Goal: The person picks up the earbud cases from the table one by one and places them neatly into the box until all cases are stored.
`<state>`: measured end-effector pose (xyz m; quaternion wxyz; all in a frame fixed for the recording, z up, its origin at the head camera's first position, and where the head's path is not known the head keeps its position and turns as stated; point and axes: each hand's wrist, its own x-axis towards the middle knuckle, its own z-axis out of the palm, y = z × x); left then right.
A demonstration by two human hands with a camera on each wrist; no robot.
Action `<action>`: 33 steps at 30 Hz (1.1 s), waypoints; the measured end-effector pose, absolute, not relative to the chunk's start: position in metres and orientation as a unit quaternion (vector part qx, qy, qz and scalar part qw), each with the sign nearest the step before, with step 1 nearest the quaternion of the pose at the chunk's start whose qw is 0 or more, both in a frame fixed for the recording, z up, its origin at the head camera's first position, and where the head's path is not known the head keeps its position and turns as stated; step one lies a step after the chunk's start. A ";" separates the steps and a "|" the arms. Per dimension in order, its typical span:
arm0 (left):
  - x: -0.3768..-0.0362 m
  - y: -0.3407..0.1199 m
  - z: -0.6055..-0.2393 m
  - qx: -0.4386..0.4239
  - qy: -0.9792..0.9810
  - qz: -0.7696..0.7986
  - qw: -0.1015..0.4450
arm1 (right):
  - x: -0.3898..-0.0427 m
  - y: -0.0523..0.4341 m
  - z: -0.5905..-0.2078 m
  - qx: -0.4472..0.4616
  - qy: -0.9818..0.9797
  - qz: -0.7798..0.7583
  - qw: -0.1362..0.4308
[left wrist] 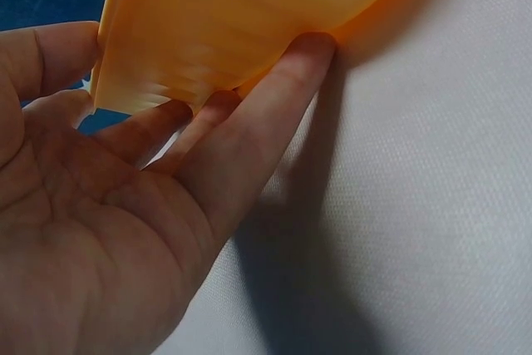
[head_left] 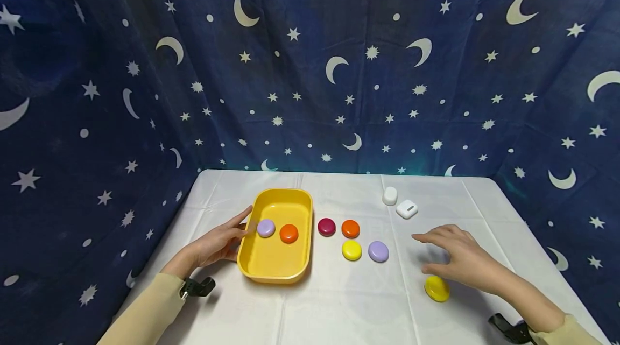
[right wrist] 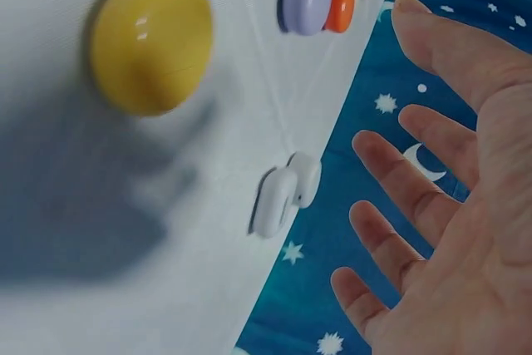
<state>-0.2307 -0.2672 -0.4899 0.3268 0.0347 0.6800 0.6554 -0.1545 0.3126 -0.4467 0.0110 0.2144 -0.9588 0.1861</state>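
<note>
A yellow tray [head_left: 275, 268] stands at the left, with a lilac disc [head_left: 266, 228] and an orange disc [head_left: 289, 233] inside. My left hand [head_left: 218, 243] grips its left side; in the left wrist view, fingers touch its rim and outer wall. My right hand [head_left: 460, 259] hovers at the right with spread fingers, holding nothing. Nearest to it, a glossy yellow rounded disc [head_left: 437, 288] lies on the table, also large in the right wrist view.
Between tray and right hand lie a dark red disc [head_left: 326, 227], another orange disc [head_left: 351, 229], another yellow disc [head_left: 351, 250] and another lilac disc [head_left: 378, 251]. Two small white rounded objects [head_left: 407, 209] sit farther back. A starry curtain [head_left: 310, 65] borders the white table [head_left: 339, 307].
</note>
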 end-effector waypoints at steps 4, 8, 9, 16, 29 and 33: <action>-0.231 -0.267 -0.489 0.032 0.681 0.654 0.327 | -0.147 0.324 -0.450 0.204 -0.963 0.177 0.008; -0.231 -0.266 -0.488 0.028 0.684 0.652 0.326 | -0.141 0.332 -0.454 0.182 -0.968 0.172 0.001; -0.231 -0.266 -0.488 0.028 0.684 0.652 0.326 | -0.140 0.334 -0.456 0.178 -0.969 0.173 -0.002; -0.230 -0.266 -0.488 0.026 0.685 0.652 0.325 | -0.130 0.338 -0.467 0.174 -0.967 0.188 -0.010; -0.230 -0.266 -0.489 0.030 0.684 0.653 0.325 | -0.128 0.337 -0.488 0.137 -0.969 0.186 -0.093; -0.231 -0.266 -0.490 0.030 0.682 0.655 0.326 | -0.127 0.338 -0.494 0.126 -0.969 0.183 -0.104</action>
